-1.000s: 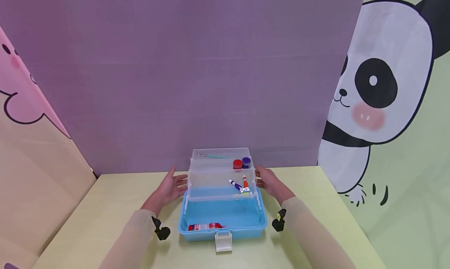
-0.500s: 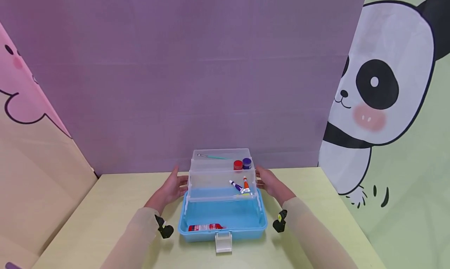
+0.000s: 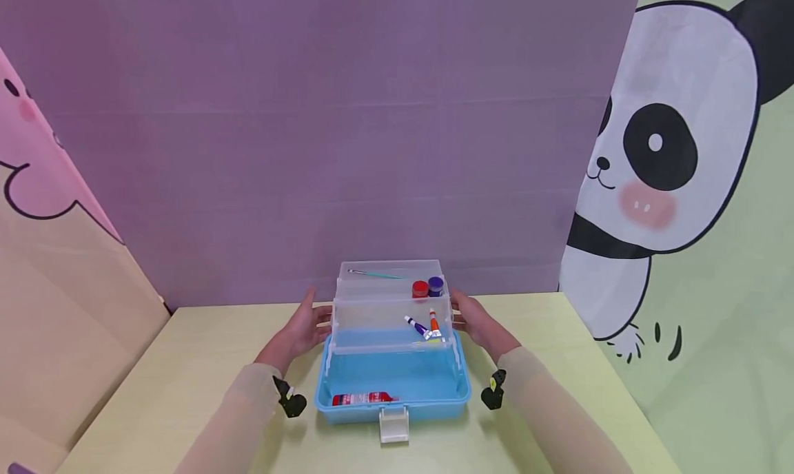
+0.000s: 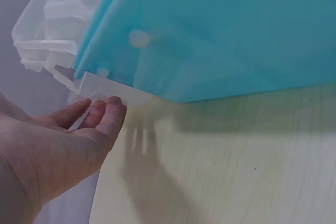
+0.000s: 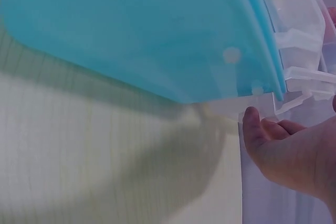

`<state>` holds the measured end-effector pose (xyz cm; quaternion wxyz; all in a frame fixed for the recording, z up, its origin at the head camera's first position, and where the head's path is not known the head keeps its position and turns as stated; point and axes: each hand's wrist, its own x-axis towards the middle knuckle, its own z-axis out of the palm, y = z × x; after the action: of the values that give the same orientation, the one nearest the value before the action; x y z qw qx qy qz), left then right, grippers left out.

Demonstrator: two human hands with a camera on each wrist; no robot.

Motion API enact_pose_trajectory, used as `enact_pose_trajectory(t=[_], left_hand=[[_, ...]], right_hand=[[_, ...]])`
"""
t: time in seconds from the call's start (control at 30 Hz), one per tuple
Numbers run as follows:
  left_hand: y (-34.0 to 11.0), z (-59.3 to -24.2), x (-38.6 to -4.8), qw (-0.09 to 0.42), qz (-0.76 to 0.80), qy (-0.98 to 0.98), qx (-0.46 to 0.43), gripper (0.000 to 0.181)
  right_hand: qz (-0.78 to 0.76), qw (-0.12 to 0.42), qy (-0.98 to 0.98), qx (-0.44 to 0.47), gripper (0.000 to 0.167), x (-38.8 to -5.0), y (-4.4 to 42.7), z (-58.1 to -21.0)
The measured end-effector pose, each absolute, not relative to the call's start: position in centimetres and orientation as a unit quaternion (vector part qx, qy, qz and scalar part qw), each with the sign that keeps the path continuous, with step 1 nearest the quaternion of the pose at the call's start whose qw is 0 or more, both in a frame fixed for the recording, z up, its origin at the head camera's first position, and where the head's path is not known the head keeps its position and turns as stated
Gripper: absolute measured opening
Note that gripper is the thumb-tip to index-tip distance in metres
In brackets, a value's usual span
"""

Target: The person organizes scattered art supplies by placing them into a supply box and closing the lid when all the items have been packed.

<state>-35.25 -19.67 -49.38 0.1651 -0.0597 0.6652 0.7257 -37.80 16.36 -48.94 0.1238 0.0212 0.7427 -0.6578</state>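
A light blue plastic box (image 3: pixel 428 412) stands unfolded on the table, its clear trays (image 3: pixel 369 322) spread out behind it. Beside its left rear edge is my left hand (image 3: pixel 300 333), fingers stretched toward the tray's side. In the left wrist view, the fingertips of my left hand (image 4: pixel 68 145) come close to a white translucent part at the box's back corner; contact is unclear. My right hand (image 3: pixel 477 320) mirrors this on the right. There, the fingers (image 5: pixel 253 129) are slightly bent near the same kind of part, with no visible grip.
A red tube (image 3: pixel 362 398) lies in the box's front. The trays hold a purple paint tube (image 3: pixel 417 326), an orange one (image 3: pixel 433 321), a red jar (image 3: pixel 420 289), a purple jar (image 3: pixel 435 286) and a teal paintbrush (image 3: pixel 378 275). A white latch (image 3: pixel 393 426) hangs in front. Behind rises a purple cloth (image 3: pixel 372 150).
Since a second ago, my left hand has moved slightly right, closer to the tray's side. My right hand and the box have barely moved.
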Motion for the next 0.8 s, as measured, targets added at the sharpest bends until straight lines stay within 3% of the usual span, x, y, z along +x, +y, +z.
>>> enact_pose_trajectory(t=[0.23,0.63,0.8], left_hand=[[-19.73,-48.91,-34.93,0.153,0.731,0.663,-0.057,0.088],[-19.46,-48.52,-35.15,0.147,0.759,0.634,-0.037,0.105],[-19.36,-48.5,-35.06,0.139,0.771,0.62,-0.039,0.099]], right_hand=[[-0.672,0.111,0.732,0.005,0.054,-37.57,16.04,-48.73],[-0.676,0.106,0.729,-0.014,0.054,-37.25,16.11,-48.44],[-0.689,0.101,0.718,-0.02,0.054,-37.16,16.28,-48.49]])
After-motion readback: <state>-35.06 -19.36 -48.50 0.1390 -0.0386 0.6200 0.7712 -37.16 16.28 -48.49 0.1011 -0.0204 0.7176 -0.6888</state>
